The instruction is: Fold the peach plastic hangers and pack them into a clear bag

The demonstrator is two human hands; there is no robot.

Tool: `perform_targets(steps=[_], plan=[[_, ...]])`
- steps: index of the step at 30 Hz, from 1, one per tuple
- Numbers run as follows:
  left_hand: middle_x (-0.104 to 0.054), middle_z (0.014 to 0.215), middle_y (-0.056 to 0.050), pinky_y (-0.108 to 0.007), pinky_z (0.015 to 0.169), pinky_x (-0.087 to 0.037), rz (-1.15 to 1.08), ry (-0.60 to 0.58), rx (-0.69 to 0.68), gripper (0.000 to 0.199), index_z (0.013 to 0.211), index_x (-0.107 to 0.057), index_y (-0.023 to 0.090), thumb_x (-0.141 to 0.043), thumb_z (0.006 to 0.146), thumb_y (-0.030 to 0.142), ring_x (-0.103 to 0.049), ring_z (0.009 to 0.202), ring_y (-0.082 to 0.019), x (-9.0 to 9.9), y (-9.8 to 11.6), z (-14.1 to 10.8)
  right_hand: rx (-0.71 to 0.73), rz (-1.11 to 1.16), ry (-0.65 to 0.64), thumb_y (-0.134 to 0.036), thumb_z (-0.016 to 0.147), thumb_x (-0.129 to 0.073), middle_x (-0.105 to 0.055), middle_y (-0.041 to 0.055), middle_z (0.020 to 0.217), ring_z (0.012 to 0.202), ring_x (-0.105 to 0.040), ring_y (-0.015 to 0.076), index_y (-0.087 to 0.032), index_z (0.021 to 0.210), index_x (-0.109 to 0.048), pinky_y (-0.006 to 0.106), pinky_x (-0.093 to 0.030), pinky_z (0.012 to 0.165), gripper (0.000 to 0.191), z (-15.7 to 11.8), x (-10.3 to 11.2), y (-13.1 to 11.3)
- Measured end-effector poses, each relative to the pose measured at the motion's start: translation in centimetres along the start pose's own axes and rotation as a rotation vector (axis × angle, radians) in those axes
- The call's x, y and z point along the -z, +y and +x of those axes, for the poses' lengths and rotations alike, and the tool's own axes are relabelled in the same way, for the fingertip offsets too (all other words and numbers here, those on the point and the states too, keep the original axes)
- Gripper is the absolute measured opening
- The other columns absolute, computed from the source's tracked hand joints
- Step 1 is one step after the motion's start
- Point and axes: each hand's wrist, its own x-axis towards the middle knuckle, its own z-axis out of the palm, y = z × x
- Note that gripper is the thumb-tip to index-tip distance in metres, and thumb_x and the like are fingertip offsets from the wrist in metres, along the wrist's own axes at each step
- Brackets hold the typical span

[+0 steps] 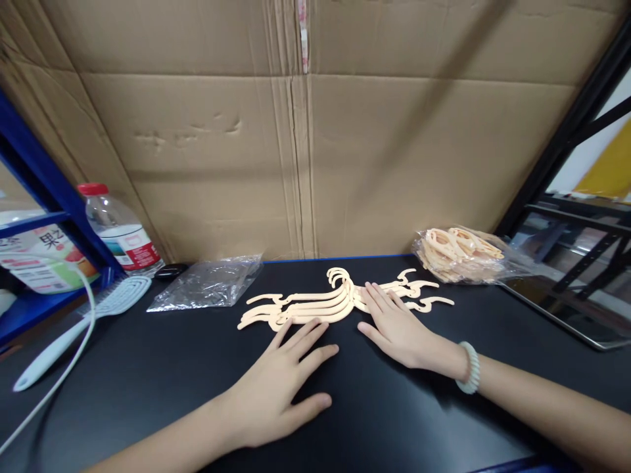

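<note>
Several cream plastic hangers (320, 307) lie overlapped on the black table (197, 368), their hooks bunched at the top middle. My left hand (276, 384) has its fingers spread, with the fingertips at the lower edge of the hangers' left half. Across the right half rests my right hand (394, 325), fingers stretched out flat on the hangers and thumb apart; it covers part of them. A pale coiled band circles my right wrist.
A clear plastic bag (210, 282) lies behind on the left, near a bottle (123, 233), a black mouse (170, 270) and a hairbrush (121, 295). At the right are bagged cream hangers (458, 253) and a dark flat tablet (566, 309). Cardboard (207, 151) stands behind.
</note>
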Motion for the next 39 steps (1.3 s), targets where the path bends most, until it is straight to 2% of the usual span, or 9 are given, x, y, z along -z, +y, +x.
perform_targets(steps=[4,9,14,20,25,31,35,37,39], plan=[[-0.033,0.152,-0.013,-0.062,0.112,-0.015,0.044,-0.017,0.026,0.055,0.141,-0.042,0.027,-0.055,0.089,0.04,-0.026,0.141,-0.035,0.0,-0.6,0.6,-0.049,-0.002,-0.023,-0.05,0.097,-0.03,-0.027,0.0224,0.151,0.143,-0.02,0.032,-0.003,0.147,-0.028,0.051,-0.023,0.114,0.069,2.1,-0.1,0.4],[-0.034,0.152,-0.011,-0.063,0.111,-0.015,0.066,-0.043,0.051,0.054,0.142,-0.041,0.028,-0.053,0.09,0.038,-0.025,0.141,-0.035,0.1,-0.4,0.4,-0.06,-0.009,-0.036,-0.046,0.098,-0.027,-0.027,0.0228,0.151,0.143,-0.02,0.0325,-0.002,0.147,-0.028,0.052,-0.021,0.114,0.066,3.9,-0.4,1.0],[-0.037,0.151,-0.011,-0.063,0.111,-0.016,0.064,-0.037,0.04,0.053,0.141,-0.04,0.028,-0.052,0.091,0.038,-0.029,0.14,-0.034,0.1,-0.5,0.3,-0.066,-0.013,-0.001,-0.048,0.097,-0.026,-0.029,0.0214,0.151,0.142,-0.021,0.0325,-0.004,0.146,-0.03,0.051,-0.022,0.113,0.066,4.4,-0.8,1.3],[-0.039,0.15,-0.009,-0.063,0.112,-0.017,0.084,-0.027,0.054,0.05,0.14,-0.042,0.029,-0.05,0.092,0.041,-0.03,0.14,-0.033,-0.2,-0.7,0.3,-0.127,-0.024,-0.019,-0.05,0.097,-0.026,-0.024,0.0177,0.154,0.144,-0.018,0.031,-0.003,0.147,-0.027,0.052,-0.02,0.114,0.069,4.2,-0.6,0.9],[-0.041,0.149,-0.009,-0.064,0.111,-0.019,0.078,-0.008,0.044,0.049,0.138,-0.043,0.029,-0.051,0.092,0.04,-0.033,0.138,-0.034,-0.1,-0.6,0.3,-0.112,-0.102,0.086,-0.045,0.096,-0.031,-0.03,0.0178,0.152,0.143,-0.02,0.0327,0.0,0.145,-0.032,0.054,-0.018,0.114,0.066,4.0,-0.7,0.7],[-0.041,0.148,-0.009,-0.064,0.111,-0.018,0.096,-0.024,0.04,0.046,0.138,-0.044,0.027,-0.049,0.093,0.037,-0.032,0.138,-0.032,-0.4,-0.8,-0.1,-0.083,-0.101,0.212,-0.037,0.096,-0.038,-0.043,0.0193,0.145,0.138,-0.031,0.0331,-0.003,0.138,-0.043,0.05,-0.026,0.112,0.055,3.6,-1.1,0.7],[-0.047,0.143,-0.008,-0.061,0.112,-0.022,0.082,0.04,-0.004,0.041,0.134,-0.047,0.027,-0.05,0.093,0.032,-0.037,0.136,-0.03,0.2,-0.2,0.5,-0.022,-0.063,0.282,-0.034,0.095,-0.041,-0.052,0.0173,0.137,0.133,-0.038,0.0328,-0.008,0.132,-0.05,0.051,-0.028,0.11,0.046,3.5,-1.0,0.9],[-0.052,0.139,-0.007,-0.055,0.113,-0.027,0.038,0.128,-0.058,0.036,0.13,-0.05,0.027,-0.048,0.094,0.028,-0.04,0.133,-0.027,0.4,0.4,0.7,0.009,-0.039,0.307,-0.032,0.094,-0.042,-0.054,0.0157,0.134,0.13,-0.04,0.0324,-0.01,0.129,-0.052,0.051,-0.03,0.108,0.042,3.5,-0.8,0.9],[-0.054,0.135,-0.006,-0.05,0.112,-0.033,-0.024,0.252,-0.131,0.035,0.13,-0.049,0.027,-0.044,0.096,0.024,-0.042,0.132,-0.025,-0.4,0.5,-0.2,0.028,-0.019,0.326,-0.031,0.094,-0.043,-0.056,0.015,0.131,0.129,-0.042,0.0318,-0.012,0.128,-0.052,0.051,-0.03,0.107,0.04,3.5,-0.6,1.0]])
